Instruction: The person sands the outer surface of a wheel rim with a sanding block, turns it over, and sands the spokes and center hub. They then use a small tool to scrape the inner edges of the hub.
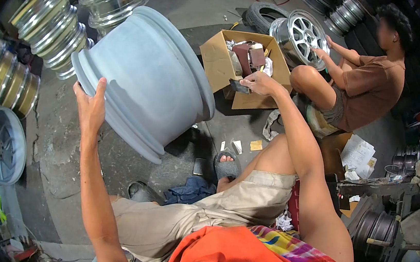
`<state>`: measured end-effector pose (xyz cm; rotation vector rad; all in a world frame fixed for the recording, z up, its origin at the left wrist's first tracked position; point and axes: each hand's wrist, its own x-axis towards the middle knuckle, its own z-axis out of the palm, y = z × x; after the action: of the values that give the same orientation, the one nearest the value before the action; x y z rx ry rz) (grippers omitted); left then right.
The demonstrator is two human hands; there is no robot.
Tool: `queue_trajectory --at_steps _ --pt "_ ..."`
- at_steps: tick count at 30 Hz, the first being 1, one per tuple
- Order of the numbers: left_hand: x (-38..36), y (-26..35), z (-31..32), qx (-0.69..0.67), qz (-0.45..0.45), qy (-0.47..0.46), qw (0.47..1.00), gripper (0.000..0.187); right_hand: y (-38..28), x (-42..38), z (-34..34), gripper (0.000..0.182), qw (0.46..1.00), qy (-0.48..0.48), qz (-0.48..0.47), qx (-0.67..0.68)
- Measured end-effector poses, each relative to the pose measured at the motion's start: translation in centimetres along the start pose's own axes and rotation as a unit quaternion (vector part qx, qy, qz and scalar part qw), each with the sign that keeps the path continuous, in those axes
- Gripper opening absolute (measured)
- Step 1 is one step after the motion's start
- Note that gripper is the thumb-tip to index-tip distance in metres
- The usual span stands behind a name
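A large grey wheel rim (148, 77), matt all over, stands tilted on the floor in front of me. My left hand (91, 107) grips its near left lip, with the thumb on the outer face and the fingers behind the edge. To the right of the rim, my right hand (261, 83) pinches a small dark piece of sandpaper (239, 86) and is apart from the rim. Behind that hand sits an open cardboard box (216, 54) with crumpled paper and a brownish-red item inside.
Stacked shiny rims (50, 30) line the left side, with a spoked wheel (2, 146) below. At the right, a seated co-worker (375, 88) handles a polished wheel (306, 38) beside a tyre (262, 17). A blue cloth (190, 191) and paper scraps lie near my sandals.
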<state>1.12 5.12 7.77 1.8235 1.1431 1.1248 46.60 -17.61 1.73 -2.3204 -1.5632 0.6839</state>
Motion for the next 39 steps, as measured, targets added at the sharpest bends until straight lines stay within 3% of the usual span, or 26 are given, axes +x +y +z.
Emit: queue_trajectory --at_steps 4,6,7,9,10,11,14,16,17,19,21,23,25,26,27,28,30,39 --pt "-0.2 1.7 -1.1 0.094 -0.02 -0.007 0.995 0.077 0.3 0.5 0.3 0.039 1.0 -0.008 0.004 -0.016" --pt "-1.1 4.3 -1.6 0.262 -0.046 0.055 0.962 0.072 -0.3 0.4 0.1 0.04 1.0 -0.012 -0.007 -0.006" --pt "-1.4 5.3 -2.1 0.262 -0.043 0.054 0.962 0.072 -0.9 0.3 -0.1 0.04 1.0 -0.01 -0.006 -0.004" --pt "-2.0 6.6 -2.9 0.264 0.048 0.11 0.957 0.065 -1.6 0.1 -0.3 0.041 1.0 -0.021 0.011 -0.007" --pt "-2.3 7.0 -2.7 0.223 0.116 0.132 0.959 0.052 -1.5 0.2 -0.1 0.041 1.0 -0.02 0.011 -0.003" --pt "-3.0 7.6 -2.3 0.225 0.119 0.131 0.958 0.052 -1.6 0.4 0.0 0.041 1.0 -0.016 -0.004 -0.005" --pt "-7.1 10.8 0.5 0.109 0.195 -0.079 0.972 0.026 -2.1 1.0 0.4 0.041 0.999 -0.008 -0.034 -0.015" --pt "-11.5 11.8 3.9 -0.006 0.19 -0.267 0.945 0.014 -2.8 1.2 0.5 0.041 0.998 -0.004 -0.049 -0.025" --pt "-13.7 12.5 5.0 -0.008 0.19 -0.378 0.906 0.016 -3.4 1.4 0.5 0.041 0.998 -0.022 -0.037 -0.034" --pt "-18.6 12.7 7.2 -0.054 0.257 -0.5 0.825 0.034 -4.7 1.5 0.6 0.041 0.998 -0.039 -0.027 -0.041" --pt "-23.5 12.9 8.7 -0.105 0.265 -0.606 0.742 0.043 -6.2 1.1 0.4 0.041 0.997 -0.042 -0.04 -0.053" --pt "-26.3 14.3 9.9 -0.148 0.247 -0.734 0.615 0.042 -6.3 1.5 1.0 0.04 0.997 -0.039 -0.05 -0.043" --pt "-29.2 14.5 11.5 -0.119 0.243 -0.808 0.524 0.035 -6.7 1.5 1.2 0.04 0.997 -0.034 -0.06 -0.034" --pt "-30.2 14.9 12.7 -0.089 0.266 -0.85 0.446 0.025 -7.0 1.3 1.2 0.039 0.997 -0.029 -0.062 -0.033" --pt "-30.9 15.0 12.9 -0.089 0.267 -0.849 0.447 0.025 -7.3 1.1 1.2 0.038 0.997 -0.025 -0.064 -0.032" --pt "-31.9 14.8 12.8 -0.132 0.209 -0.874 0.417 0.022 -7.4 1.2 1.1 0.038 0.997 -0.025 -0.066 -0.032" --pt "-35.8 12.9 14.2 -0.106 0.221 -0.904 0.35 0.019 -7.5 1.2 1.1 0.037 0.996 -0.031 -0.072 -0.051" --pt "-35.4 17.0 14.0 -0.209 0.187 -0.895 0.347 0.023 -8.3 1.9 1.4 0.04 0.996 -0.047 -0.061 -0.036"
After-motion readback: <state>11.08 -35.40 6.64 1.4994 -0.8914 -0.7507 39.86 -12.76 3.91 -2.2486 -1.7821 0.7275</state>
